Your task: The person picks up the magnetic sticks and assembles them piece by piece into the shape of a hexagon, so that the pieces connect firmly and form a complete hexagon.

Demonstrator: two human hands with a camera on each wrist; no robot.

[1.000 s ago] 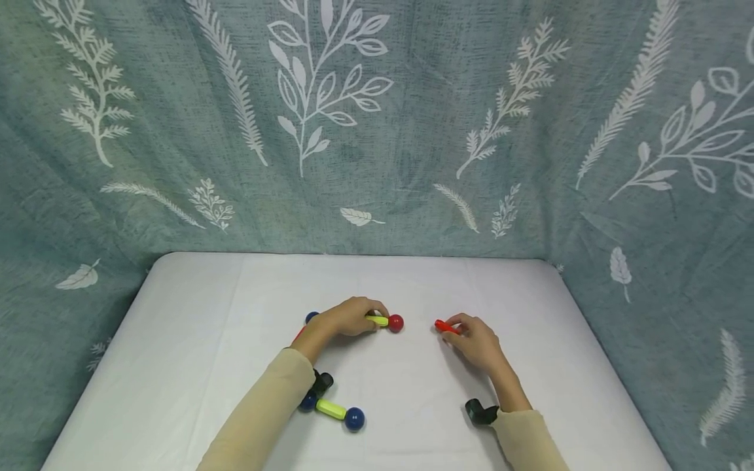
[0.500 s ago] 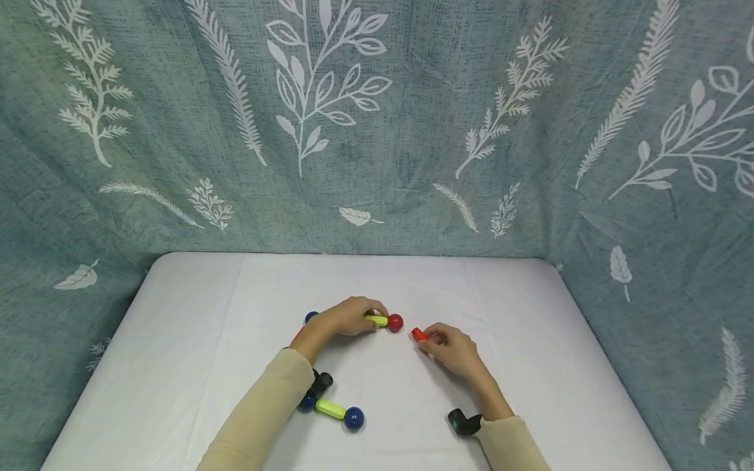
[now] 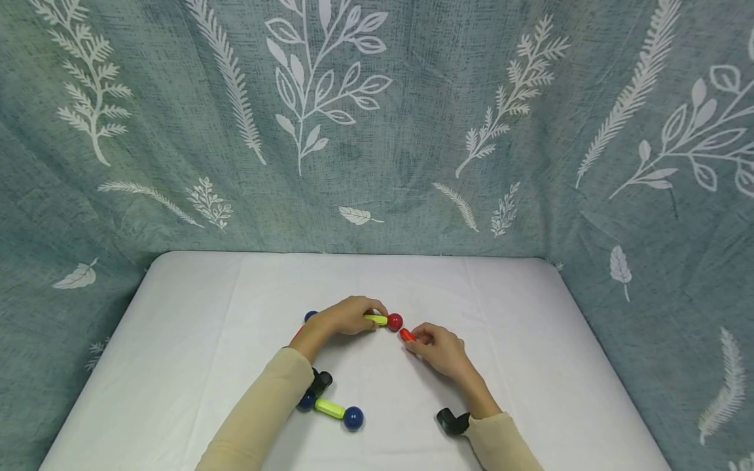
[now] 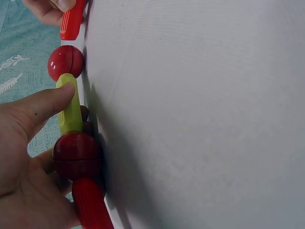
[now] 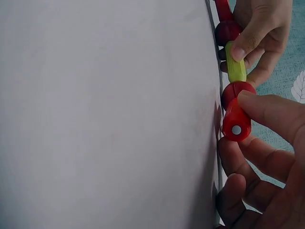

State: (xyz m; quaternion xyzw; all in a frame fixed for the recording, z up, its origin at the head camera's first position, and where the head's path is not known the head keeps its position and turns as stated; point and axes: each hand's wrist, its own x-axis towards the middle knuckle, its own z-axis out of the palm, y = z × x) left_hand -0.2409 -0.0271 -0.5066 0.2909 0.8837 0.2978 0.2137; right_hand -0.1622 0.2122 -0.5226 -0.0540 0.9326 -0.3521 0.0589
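Observation:
My left hand [image 3: 351, 316] pinches a yellow-green magnetic rod [image 4: 71, 112] near the table's middle. A glossy red ball [image 4: 65, 62] sits on the rod's right end. At the other end is a second red ball [image 4: 77, 155], joined to a red rod [image 4: 92, 205] that runs back past the palm. Between thumb and fingers, my right hand [image 3: 440, 352] pinches another red magnetic rod [image 3: 406, 335], its silver end tip facing the right wrist camera. In the left wrist view a small gap separates this rod's tip from the nearer red ball.
On the white table [image 3: 194, 379], a yellow-green rod [image 3: 330, 409] links a blue ball [image 3: 353, 418] and another blue ball [image 3: 305, 401] beside the left sleeve. One more blue ball [image 3: 310, 315] shows behind the left wrist. A leaf-patterned teal cloth [image 3: 406, 150] hangs beyond the table.
My right hand has moved left with the red rod, bringing it close to the red ball. The left hand has stayed in place on the yellow-green rod.

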